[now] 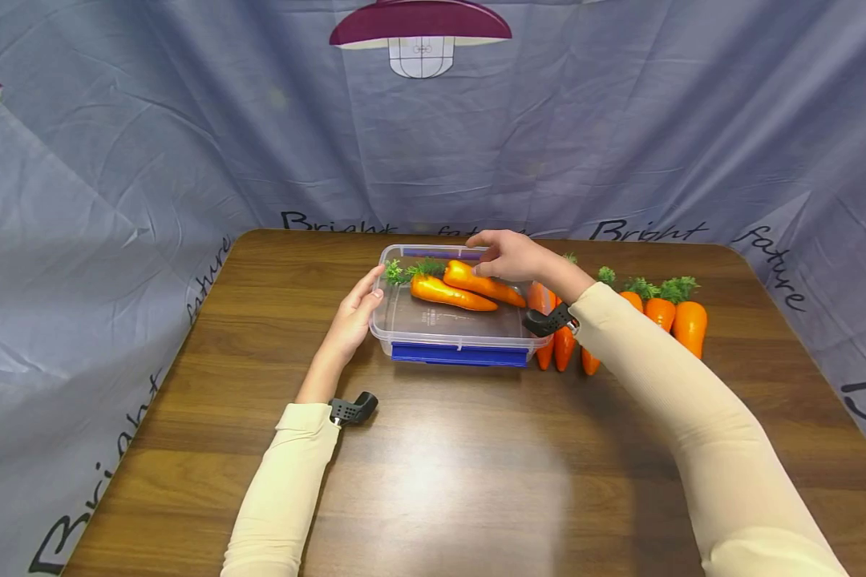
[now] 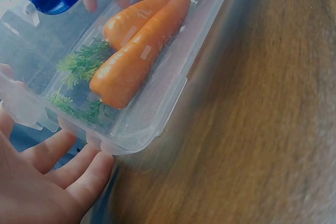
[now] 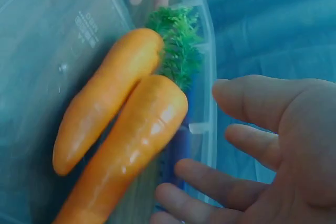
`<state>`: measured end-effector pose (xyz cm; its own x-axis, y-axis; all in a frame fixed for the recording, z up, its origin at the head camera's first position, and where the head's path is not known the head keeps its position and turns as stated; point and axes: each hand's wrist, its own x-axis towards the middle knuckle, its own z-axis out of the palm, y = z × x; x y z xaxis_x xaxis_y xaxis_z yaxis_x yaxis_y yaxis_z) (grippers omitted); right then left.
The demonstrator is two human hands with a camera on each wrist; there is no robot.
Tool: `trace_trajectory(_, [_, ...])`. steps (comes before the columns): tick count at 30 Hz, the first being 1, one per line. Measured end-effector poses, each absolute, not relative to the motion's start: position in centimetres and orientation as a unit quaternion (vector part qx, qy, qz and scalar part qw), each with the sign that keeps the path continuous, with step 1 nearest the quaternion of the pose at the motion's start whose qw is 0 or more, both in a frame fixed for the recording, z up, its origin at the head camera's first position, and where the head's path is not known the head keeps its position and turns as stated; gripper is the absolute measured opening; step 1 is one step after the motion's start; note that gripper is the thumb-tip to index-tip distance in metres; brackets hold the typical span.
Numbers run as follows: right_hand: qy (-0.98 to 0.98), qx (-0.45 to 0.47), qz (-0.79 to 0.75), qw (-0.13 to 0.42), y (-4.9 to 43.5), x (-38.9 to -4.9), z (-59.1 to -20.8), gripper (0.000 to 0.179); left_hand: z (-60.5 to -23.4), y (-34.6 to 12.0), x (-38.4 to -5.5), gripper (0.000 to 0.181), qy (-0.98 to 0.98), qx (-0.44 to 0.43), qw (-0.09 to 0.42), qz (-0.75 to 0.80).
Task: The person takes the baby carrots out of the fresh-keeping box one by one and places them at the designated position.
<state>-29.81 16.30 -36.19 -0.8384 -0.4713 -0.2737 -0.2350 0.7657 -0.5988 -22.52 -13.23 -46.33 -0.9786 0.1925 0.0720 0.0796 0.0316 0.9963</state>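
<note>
A clear plastic food container [image 1: 397, 340] with blue latches [image 1: 462, 354] stands on the table, no lid on it. Two orange carrots [image 1: 451, 295] lie side by side inside, their green leafy tops toward its left end. My left hand [image 1: 354, 320] touches that end, fairly straight fingers [image 2: 86, 179] against the outer wall. Over the container's far right part hovers my right hand [image 1: 512, 255], fingers spread and nothing held. In the right wrist view, its fingers [image 3: 220, 182] are apart from the carrots [image 3: 131, 145].
Several more carrots [image 1: 689, 324] lie in a row right of the container, leafy tops [image 1: 678, 288] pointing away; my right forearm [image 1: 642, 361] partly covers them. Behind the wooden table [image 1: 433, 481] hangs a grey-blue printed curtain [image 1: 260, 120].
</note>
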Motion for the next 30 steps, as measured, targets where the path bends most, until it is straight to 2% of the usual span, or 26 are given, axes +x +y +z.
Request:
trace_trajectory(5, [0.911,-0.192,-0.266,0.251,15.2,-30.2,-36.7,0.056,-46.2,-13.1,-22.5,0.051,0.72,0.092,0.039,0.686])
trace_trajectory(15, [0.914,-0.226,-0.186,0.28,13.7,-30.6,-38.0,0.063,-46.3,-13.2,-22.6,0.051,0.721,0.095,0.037,0.685])
trace_trajectory(23, [0.927,-0.234,-0.145,0.253,13.3,-30.7,-39.1,0.065,-46.3,-13.1,-22.6,0.051,0.724,0.095,0.038,0.682])
trace_trajectory(30, [0.929,-0.229,-0.138,0.256,13.1,-30.8,-39.5,0.067,-46.4,-13.2,-22.6,0.05,0.729,0.093,0.033,0.678])
